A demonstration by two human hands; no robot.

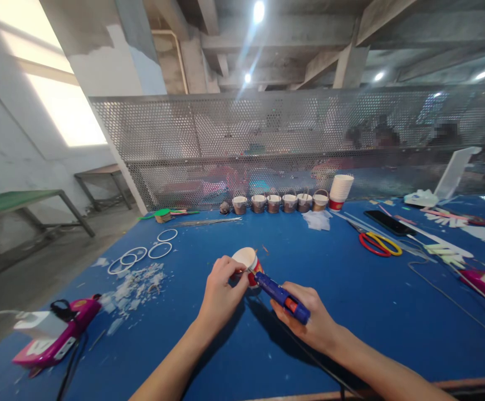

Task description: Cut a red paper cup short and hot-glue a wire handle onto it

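Left hand [221, 289] pinches a paper cup [247, 262] on its side, fingers curled round the rim, low over the blue table [351, 301]. Right hand [309, 320] wraps a blue glue gun [282, 296], nozzle at the cup wall; contact point hidden by thumb. Cup's far side not visible. Cord runs out of frame.

no readable text, labels or numbers anywhere — print on objects too blurred.
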